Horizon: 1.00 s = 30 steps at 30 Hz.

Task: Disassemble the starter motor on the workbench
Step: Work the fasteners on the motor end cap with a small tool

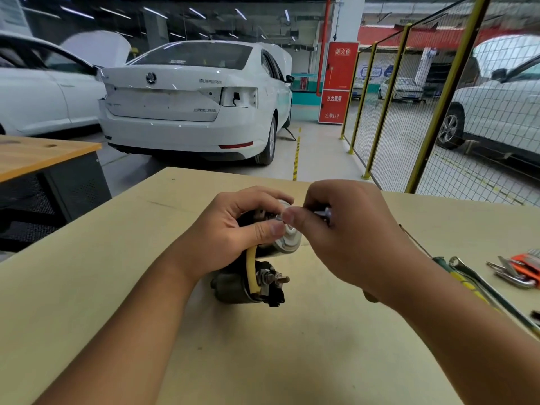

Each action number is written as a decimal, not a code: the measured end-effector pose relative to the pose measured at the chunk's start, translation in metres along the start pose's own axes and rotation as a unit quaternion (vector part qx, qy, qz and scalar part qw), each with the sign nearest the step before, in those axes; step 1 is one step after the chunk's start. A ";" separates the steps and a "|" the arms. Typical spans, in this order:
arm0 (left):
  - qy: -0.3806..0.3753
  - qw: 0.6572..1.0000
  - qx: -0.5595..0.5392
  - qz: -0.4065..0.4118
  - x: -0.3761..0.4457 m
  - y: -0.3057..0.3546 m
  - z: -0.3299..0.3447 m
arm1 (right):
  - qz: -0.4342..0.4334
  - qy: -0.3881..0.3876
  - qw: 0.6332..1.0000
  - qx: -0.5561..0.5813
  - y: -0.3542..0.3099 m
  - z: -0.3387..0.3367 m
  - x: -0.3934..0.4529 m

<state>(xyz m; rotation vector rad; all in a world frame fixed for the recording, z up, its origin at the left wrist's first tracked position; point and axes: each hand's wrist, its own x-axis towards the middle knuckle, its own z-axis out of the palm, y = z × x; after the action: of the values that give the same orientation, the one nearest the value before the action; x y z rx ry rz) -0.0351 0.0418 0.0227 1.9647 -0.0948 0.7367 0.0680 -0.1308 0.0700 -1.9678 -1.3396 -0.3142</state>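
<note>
The starter motor [263, 267] is seen lying on the pale workbench [292, 346] near the middle of the view, its axis running roughly from seven o'clock toward one o'clock. Two barrels are made out: a dark, grimy solenoid toward six o'clock, carrying a threaded stud with a nut and a black plastic connector at its end, and a larger body toward twelve o'clock, finished by a bright silvery end cap [287, 241]. The two are joined by a yellow sleeved lead [251, 268], bent in an arc. The main body is gripped by the left hand [230, 229], fingers curled over its top and the thumb pressed against the rim of the cap. A slim metal piece, possibly a long bolt or a tool shaft [323, 213], is pinched by the right hand [347, 229] at the cap's centre; its nature cannot be told through the blur. At three o'clock, well apart from the motor, a green-handled screwdriver [455, 276], a wrench [479, 283] and an orange hex-key set [523, 270] are laid on the bench.
</note>
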 end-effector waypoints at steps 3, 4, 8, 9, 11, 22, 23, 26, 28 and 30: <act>0.009 1.000 -0.003 0.003 -0.001 0.003 -0.002 | 0.029 -0.065 0.992 0.100 0.005 -0.005 0.002; 0.014 1.000 -0.007 0.004 -0.001 0.005 -0.002 | 0.070 -0.112 0.968 0.215 0.007 -0.008 0.003; 0.025 1.000 -0.008 0.009 -0.001 0.007 -0.002 | 0.174 -0.252 0.791 0.529 0.027 -0.023 0.010; 0.023 1.000 -0.007 0.009 -0.001 0.007 -0.002 | 0.164 -0.281 0.757 0.567 0.032 -0.025 0.011; 0.023 1.000 -0.006 0.013 0.000 0.006 -0.003 | 0.124 -0.312 0.700 0.631 0.046 -0.025 0.011; 0.026 0.999 -0.020 0.012 0.000 0.004 -0.006 | 0.041 -0.181 0.634 0.751 0.060 -0.022 0.010; 0.026 0.999 -0.021 0.011 -0.001 0.004 -0.006 | 0.040 -0.168 0.639 0.749 0.063 -0.028 0.012; 0.019 0.999 -0.024 0.014 -0.001 0.003 -0.006 | 0.132 -0.091 0.822 0.546 0.074 -0.027 0.010; 0.014 0.999 -0.031 0.019 -0.001 0.003 -0.008 | 0.210 -0.044 0.917 0.337 0.084 -0.006 0.003; 0.011 0.999 -0.039 0.021 -0.001 0.001 -0.009 | 0.225 -0.042 0.957 0.178 0.092 0.016 -0.004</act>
<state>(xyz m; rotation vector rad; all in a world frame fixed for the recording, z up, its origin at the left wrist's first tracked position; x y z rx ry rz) -0.0405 0.0486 0.0257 1.8853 -0.1503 0.7708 0.1447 -0.1406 0.0172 -1.9188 -0.8814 0.2176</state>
